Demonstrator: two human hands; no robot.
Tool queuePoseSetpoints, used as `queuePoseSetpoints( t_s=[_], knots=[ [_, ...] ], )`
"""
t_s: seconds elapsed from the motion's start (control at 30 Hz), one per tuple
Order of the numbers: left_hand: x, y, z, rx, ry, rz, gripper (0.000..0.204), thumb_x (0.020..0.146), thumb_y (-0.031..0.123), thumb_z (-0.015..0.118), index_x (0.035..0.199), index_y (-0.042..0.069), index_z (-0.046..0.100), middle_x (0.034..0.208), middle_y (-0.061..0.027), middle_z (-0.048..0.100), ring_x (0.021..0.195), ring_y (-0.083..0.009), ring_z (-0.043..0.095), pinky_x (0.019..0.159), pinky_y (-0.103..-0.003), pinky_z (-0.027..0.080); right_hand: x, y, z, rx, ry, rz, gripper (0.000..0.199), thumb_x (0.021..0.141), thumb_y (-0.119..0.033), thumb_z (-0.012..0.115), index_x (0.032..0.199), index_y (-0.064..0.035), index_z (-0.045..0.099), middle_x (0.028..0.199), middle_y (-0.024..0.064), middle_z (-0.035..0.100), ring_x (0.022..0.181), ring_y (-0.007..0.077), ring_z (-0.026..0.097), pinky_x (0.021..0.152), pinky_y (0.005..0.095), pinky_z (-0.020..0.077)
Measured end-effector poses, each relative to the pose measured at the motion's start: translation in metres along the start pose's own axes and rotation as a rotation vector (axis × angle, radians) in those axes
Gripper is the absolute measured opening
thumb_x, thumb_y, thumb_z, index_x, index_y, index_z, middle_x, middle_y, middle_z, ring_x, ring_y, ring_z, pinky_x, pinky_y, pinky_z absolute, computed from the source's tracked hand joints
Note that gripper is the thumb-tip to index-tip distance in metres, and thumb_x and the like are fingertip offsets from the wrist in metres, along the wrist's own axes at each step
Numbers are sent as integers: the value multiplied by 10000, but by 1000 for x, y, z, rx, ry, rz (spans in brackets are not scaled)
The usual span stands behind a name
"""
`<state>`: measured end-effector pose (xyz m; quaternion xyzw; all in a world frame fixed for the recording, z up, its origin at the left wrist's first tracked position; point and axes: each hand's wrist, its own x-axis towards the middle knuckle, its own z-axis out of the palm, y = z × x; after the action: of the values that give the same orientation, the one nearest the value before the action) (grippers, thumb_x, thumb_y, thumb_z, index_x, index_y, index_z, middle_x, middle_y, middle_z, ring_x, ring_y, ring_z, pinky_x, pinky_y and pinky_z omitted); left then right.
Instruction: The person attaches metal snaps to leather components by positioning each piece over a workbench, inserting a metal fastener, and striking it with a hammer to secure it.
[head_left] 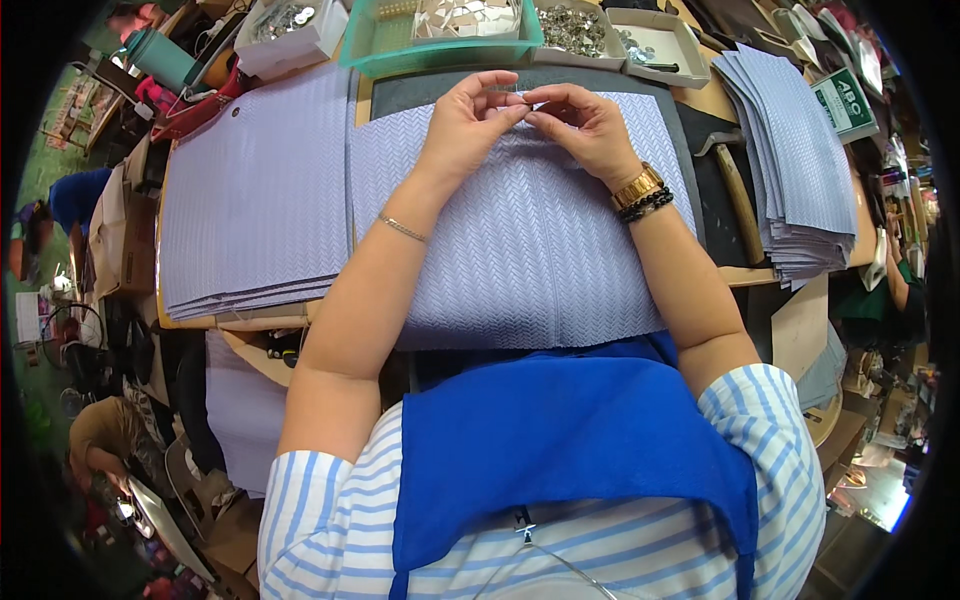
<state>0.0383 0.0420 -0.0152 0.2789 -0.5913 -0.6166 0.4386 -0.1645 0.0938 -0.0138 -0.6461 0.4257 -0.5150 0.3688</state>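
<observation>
One lilac panel with a herringbone texture (530, 250) is laid flat on the dark mat (700, 150) in front of the person, its near edge hanging over the bench edge toward the blue apron (560, 440). Both hands are brought together at the panel's far edge. The left hand (462, 122) is partly closed, with thumb and forefinger pinched; the right hand (585, 125) is likewise pinched, fingertip to fingertip with the left. A small part appears to be gripped between them at the edge of the panel, but it is too small to be identified.

To the person's left, a stack of similar panels (255, 195) is laid flat; to the right, a second stack (790, 160) is fanned at the bench corner. Which stack is finished and which is waiting cannot be told from the picture, though a small dark fitting is seen near the far corner of the left stack.

A hammer (735, 185) lies untouched on the mat just right of the panel. Trays of small metal fittings (575, 28) and a green tray (440, 30) are set beyond the hands.

The work on the present panel is judged to be at an early stage: the fitting is being positioned, and no striking is under way.
</observation>
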Motion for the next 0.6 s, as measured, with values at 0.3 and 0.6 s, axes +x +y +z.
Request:
queuePoseSetpoints(
  t_s=[0.3,0.6],
  knots=[
    [-1,1,-1,133,-4,31,452,941,140,789,1346,27,624,1125,-85,747,974,-114,690,812,-252,561,0,0,-1,-86,51,50,231,944,-109,783,1160,-36,746,1107,54,784,963,114,741,848,264,594],
    [0,-8,-12,1340,165,479,445,905,300,743,1297,95,693,1141,-105,727,989,-304,670,1000,-451,483,-2,0,3,-326,104,61,191,907,-153,821,1056,-46,767,963,64,796,874,137,759,796,272,601]
  ],
)
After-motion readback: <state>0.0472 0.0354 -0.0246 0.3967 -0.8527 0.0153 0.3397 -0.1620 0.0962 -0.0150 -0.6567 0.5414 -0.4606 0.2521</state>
